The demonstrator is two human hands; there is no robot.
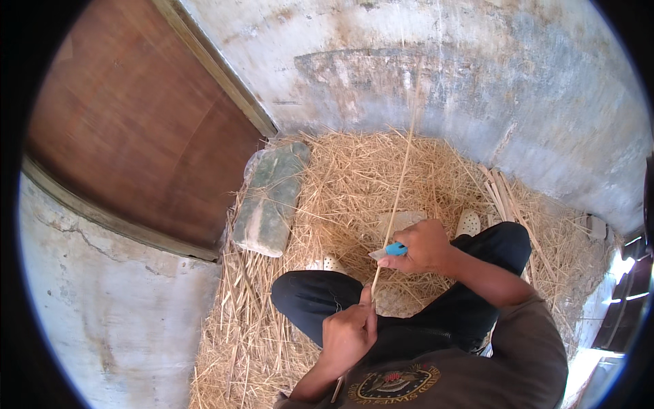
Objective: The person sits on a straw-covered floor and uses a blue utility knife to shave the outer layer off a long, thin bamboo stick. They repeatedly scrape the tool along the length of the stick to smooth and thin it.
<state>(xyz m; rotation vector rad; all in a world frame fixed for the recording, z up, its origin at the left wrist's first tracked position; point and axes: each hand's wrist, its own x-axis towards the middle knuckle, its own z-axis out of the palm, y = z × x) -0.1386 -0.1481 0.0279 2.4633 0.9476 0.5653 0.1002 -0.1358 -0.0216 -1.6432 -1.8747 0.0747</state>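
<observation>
A long, thin pale strip (pixel 400 178), which looks like split bamboo or cane, runs from my lap up toward the far wall. My left hand (pixel 349 334) is closed around its near end, thumb pressed along it. Farther up, my right hand (pixel 424 247) grips a knife with a blue handle (pixel 396 249). The knife's short blade (pixel 377 255) lies against the strip, and my right thumb sits close below the blade. Whether that thumb touches the strip I cannot tell.
Shavings and straw-like strips (pixel 354 163) cover the floor. A greenish stone block (pixel 271 198) lies at the left, near a brown door panel (pixel 150 123). Longer split pieces (pixel 503 198) rest at the right by the stained wall (pixel 477 82). A pale perforated shoe (pixel 469 223) shows beside my knee.
</observation>
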